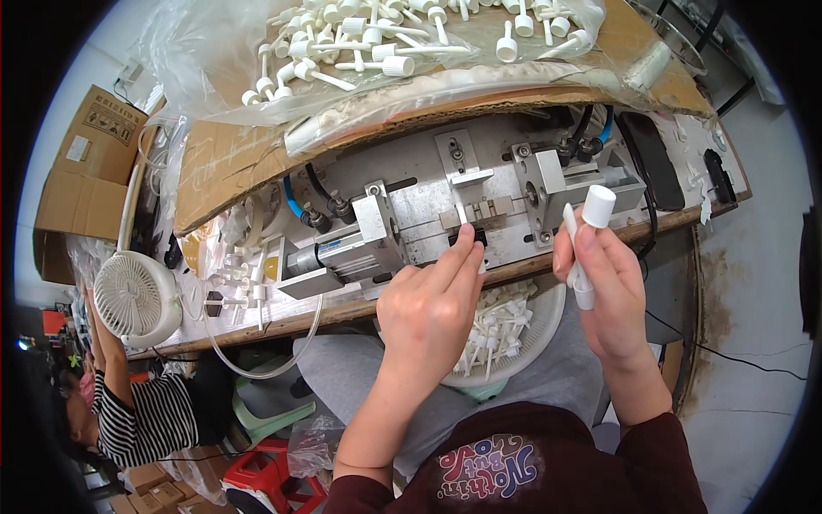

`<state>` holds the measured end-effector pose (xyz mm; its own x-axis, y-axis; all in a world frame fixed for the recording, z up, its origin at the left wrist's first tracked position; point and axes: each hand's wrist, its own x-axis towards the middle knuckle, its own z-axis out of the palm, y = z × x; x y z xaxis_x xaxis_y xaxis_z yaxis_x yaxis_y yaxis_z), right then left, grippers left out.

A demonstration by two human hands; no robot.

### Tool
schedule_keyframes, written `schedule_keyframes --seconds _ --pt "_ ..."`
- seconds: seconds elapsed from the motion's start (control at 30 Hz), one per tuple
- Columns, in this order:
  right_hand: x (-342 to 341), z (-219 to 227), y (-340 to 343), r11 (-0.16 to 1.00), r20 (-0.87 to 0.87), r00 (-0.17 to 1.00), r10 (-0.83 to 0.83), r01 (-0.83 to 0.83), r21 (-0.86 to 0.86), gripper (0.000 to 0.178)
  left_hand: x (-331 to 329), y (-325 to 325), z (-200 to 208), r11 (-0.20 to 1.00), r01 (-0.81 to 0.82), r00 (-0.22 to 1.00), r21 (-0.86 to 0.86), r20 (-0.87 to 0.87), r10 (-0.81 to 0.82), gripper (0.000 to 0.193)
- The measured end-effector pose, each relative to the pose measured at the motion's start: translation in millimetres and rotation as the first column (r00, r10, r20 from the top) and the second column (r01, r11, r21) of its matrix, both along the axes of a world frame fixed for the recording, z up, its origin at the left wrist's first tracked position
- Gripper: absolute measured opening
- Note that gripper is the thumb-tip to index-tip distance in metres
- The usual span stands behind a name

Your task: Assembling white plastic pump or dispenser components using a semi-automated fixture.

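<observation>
My left hand [428, 304] is over the metal pneumatic fixture [505, 210], index and middle fingers together. Their tips press on a white plastic stick [463, 214] lying in the small central clamp; the fingers hide the rest of it. To the right, my right hand [615, 283] is closed around at least two white capped applicators. One ribbed cap [598, 206] points up between thumb and fingers, and another cap [585, 295] hangs below the fingers. Under the bench edge, a white basket [552, 321] in my lap holds many similar applicators.
A cardboard shelf [231, 163] above the fixture bears a plastic bag of white capped applicators [360, 43]. A white fan [137, 298] and clear tube [257, 374] are at left. A dark phone [652, 158] lies at right. Another person in a striped shirt [158, 420] sits at lower left.
</observation>
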<state>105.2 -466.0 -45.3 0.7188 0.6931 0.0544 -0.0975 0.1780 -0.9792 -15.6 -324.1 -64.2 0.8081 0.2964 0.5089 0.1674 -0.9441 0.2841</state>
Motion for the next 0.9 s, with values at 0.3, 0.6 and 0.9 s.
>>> schedule_keyframes --seconds 0.3,0.6,0.9 --pt "-9 -5 2 0.994 -0.058 0.996 0.064 -0.069 -0.086 0.019 -9 -21 8 0.894 0.35 0.912 -0.279 0.321 -0.257 0.041" --pt "7 -2 9 0.957 -0.383 0.891 0.243 -0.284 -0.052 0.021 -21 -18 18 0.896 0.346 0.928 -0.28 0.24 -0.283 0.039" --pt "14 -2 -1 0.999 -0.14 0.99 0.025 -0.029 -0.027 0.026 -6 -7 -4 0.998 0.001 1.0 -0.069 0.002 -0.001 0.036"
